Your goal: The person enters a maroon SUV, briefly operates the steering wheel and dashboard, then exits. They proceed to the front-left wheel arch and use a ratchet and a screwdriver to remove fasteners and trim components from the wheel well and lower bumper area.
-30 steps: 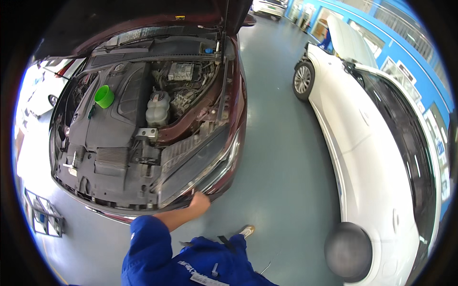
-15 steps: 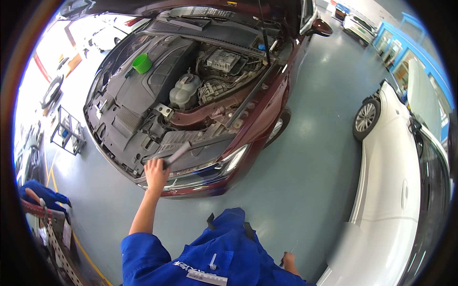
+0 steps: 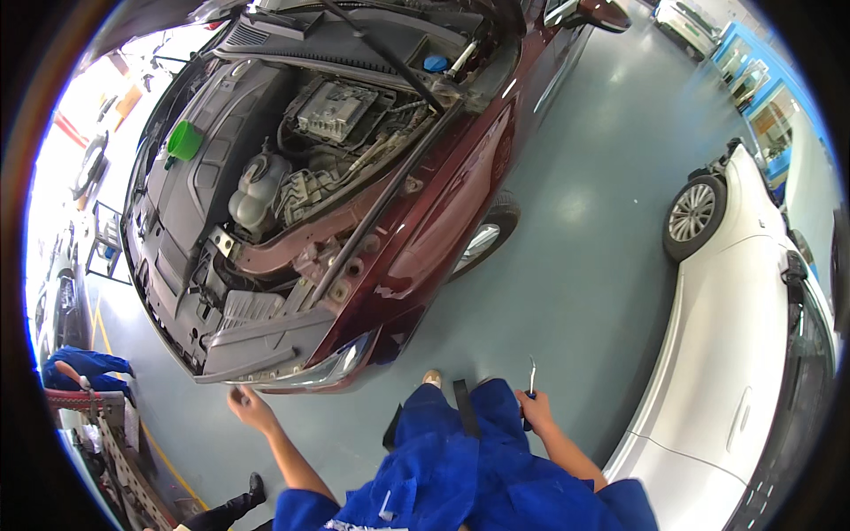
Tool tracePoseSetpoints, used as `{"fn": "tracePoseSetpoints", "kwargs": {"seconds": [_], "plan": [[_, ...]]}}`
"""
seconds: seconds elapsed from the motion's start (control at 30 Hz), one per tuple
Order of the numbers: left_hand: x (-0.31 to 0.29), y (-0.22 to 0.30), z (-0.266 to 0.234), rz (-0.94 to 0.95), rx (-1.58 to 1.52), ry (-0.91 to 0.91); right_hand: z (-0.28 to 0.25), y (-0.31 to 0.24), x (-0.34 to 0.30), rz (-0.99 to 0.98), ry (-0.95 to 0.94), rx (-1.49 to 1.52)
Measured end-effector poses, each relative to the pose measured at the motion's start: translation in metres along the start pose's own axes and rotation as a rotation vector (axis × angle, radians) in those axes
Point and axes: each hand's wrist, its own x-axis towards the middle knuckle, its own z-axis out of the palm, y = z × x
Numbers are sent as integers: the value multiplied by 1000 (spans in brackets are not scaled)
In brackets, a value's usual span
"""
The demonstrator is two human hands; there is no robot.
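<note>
My left hand [image 3: 252,411] is just off the front edge of the dark red car [image 3: 443,217], its fingers curled together. A small dark spot shows at the fingertips; I cannot make out what it is. Close by, a grey trim strip [image 3: 254,364] lies along the nose beside the headlight [image 3: 341,363]. Down at my right thigh, my right hand [image 3: 537,411] is closed round the dark handle of a pry tool [image 3: 532,376], whose thin metal shaft points up with a bent tip. In the open engine bay sit a whitish coolant tank [image 3: 257,192] and a green cup [image 3: 184,141].
A white car [image 3: 708,354] stands along the right side, with grey floor [image 3: 567,230] between the cars. A prop rod [image 3: 385,53] crosses the engine bay. At the lower left are a person's dark trouser leg [image 3: 226,513], a person in blue [image 3: 84,365] and a metal rack [image 3: 115,451].
My left hand has drawn back from the dark strip, which now lies on the car's front. My right hand has come further into view with the pry tool. The view has shifted right.
</note>
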Motion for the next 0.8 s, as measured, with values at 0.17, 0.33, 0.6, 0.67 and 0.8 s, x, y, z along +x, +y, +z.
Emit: {"fn": "tracePoseSetpoints", "kwargs": {"seconds": [0.17, 0.33, 0.6, 0.67, 0.8], "plan": [[-191, 42, 64, -392, -296, 49, 48, -33, 147, -71, -447, -251], [-389, 31, 195, -493, -192, -454, 174, 20, 301, 8, -722, -172], [-494, -87, 366, -761, -209, -249, 395, 94, 428, 82, -773, -126], [-500, -113, 390, -694, -283, -211, 449, 123, 461, 152, -884, -25], [-508, -133, 430, -683, -421, -175, 528, 180, 511, 365, -1086, 214]]}}
